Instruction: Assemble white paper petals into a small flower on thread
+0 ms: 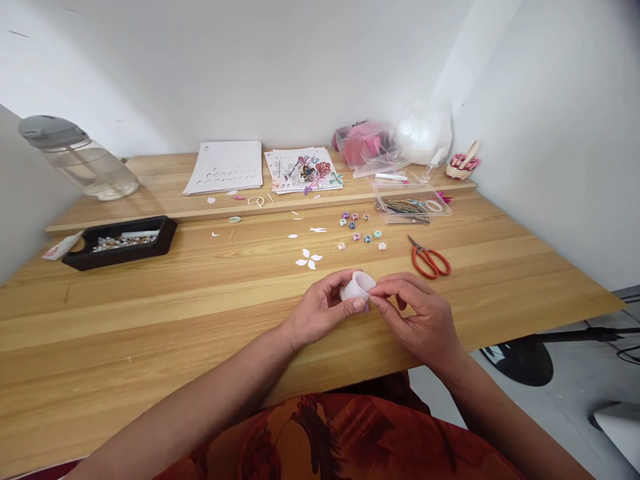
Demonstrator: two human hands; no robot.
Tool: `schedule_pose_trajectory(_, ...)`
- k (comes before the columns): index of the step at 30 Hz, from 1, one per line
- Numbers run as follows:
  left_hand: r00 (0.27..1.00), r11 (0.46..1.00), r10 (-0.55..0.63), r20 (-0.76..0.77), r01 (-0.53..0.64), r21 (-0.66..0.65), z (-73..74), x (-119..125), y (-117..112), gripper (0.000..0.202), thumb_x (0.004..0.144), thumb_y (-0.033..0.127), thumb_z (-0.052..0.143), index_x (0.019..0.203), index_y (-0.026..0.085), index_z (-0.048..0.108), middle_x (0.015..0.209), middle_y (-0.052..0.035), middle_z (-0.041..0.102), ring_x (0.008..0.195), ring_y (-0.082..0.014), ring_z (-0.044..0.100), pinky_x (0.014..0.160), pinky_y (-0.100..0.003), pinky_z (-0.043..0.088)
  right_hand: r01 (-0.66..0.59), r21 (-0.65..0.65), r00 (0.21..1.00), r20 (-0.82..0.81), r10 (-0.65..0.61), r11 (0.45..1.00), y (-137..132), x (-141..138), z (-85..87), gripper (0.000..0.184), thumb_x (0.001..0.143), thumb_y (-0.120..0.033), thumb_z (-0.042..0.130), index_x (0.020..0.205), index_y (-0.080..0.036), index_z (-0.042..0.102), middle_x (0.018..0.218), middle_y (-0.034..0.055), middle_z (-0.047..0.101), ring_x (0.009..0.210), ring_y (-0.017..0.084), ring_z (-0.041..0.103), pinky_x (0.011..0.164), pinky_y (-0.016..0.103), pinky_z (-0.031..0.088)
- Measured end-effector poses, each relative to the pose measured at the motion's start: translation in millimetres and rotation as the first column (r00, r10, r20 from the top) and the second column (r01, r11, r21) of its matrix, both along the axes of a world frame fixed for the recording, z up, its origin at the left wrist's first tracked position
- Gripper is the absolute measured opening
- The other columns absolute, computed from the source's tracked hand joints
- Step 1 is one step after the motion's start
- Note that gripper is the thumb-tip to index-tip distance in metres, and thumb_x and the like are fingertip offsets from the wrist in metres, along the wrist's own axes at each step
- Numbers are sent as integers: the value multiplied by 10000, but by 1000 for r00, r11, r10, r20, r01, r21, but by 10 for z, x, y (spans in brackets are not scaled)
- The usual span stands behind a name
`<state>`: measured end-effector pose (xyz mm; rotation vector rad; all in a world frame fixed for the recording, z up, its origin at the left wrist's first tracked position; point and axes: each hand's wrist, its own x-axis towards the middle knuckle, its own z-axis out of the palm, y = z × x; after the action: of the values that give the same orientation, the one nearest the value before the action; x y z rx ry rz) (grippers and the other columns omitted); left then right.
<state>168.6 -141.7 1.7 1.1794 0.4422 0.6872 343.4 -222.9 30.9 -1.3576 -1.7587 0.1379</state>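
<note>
My left hand [320, 313] is closed around a small white plastic cup [357, 285], held tilted just above the wooden table [150, 313]. My right hand [417, 313] meets it from the right, its fingertips pinched at the cup's lower rim on a tiny purple piece [367, 306] I can barely make out. White paper petals [309, 259] lie just beyond the hands. Several small coloured rolled paper coils [359, 231] are scattered farther back.
Red-handled scissors [430, 260] lie to the right. A clear box of strips [410, 205], plastic bags [400, 140], a small basket [463, 163], patterned cards [304, 170] and white sheets [226, 167] sit at the back. A black tray [123, 241] and water bottle [77, 159] are left.
</note>
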Motion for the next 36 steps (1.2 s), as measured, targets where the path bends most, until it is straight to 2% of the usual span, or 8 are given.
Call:
schedule_pose_trajectory(4,1000,999,23,3,-23,-28,4,14,-3,550,735,322,800,1221,158,603,1171,-102,654,1069,-214,602,951,-330,454,-12,14,998,70,11,1000,-30,-19,10,141,874,-128,631,965,-233,658,968,36,650,895,175,611,771,318,509)
schedule_pose_trajectory(13,998,998,52,-18,-53,-19,-8,9,-15,489,786,343,753,1212,146,615,1185,-128,664,1103,-226,612,975,-344,463,9,-10,993,114,-8,1000,-54,-13,6,89,873,-141,614,913,-218,632,1006,49,637,911,184,605,802,324,510)
schedule_pose_trajectory(18,990,988,131,-51,-126,91,-26,7,-18,413,805,317,730,1169,142,646,1142,-116,673,1074,-211,617,983,-351,476,-12,-30,991,132,16,999,-55,-7,-15,73,884,-144,607,911,-211,619,1016,54,630,934,181,601,826,313,509)
schedule_pose_trajectory(23,984,972,166,-58,-153,179,-66,6,-19,362,819,286,705,1157,164,655,1086,-95,676,991,-193,640,906,-330,519,-43,-39,984,169,49,998,-92,27,-25,89,889,-131,606,931,-208,613,1031,58,630,993,188,605,881,316,494)
schedule_pose_trajectory(29,971,916,231,-54,-198,350,-44,-17,1,265,870,265,640,1111,170,690,1056,-91,679,993,-181,628,931,-322,490,-93,-30,970,224,97,995,-113,67,-26,149,892,-111,611,998,-215,626,1055,58,631,1020,190,603,920,324,484)
schedule_pose_trajectory(33,970,931,228,-88,-190,312,19,-38,-8,304,911,334,583,1140,157,675,1053,-93,668,961,-171,620,886,-304,496,-116,-32,972,202,120,993,-112,63,-38,181,881,-98,626,1021,-212,646,1072,59,636,1030,185,601,939,327,482)
schedule_pose_trajectory(36,965,951,213,-155,-168,261,19,-37,-21,433,836,370,683,1207,151,635,1048,-98,652,876,-168,623,794,-294,518,-120,-42,981,148,125,992,-116,53,-34,183,874,-112,642,1023,-216,660,1071,55,645,1016,184,609,917,323,492)
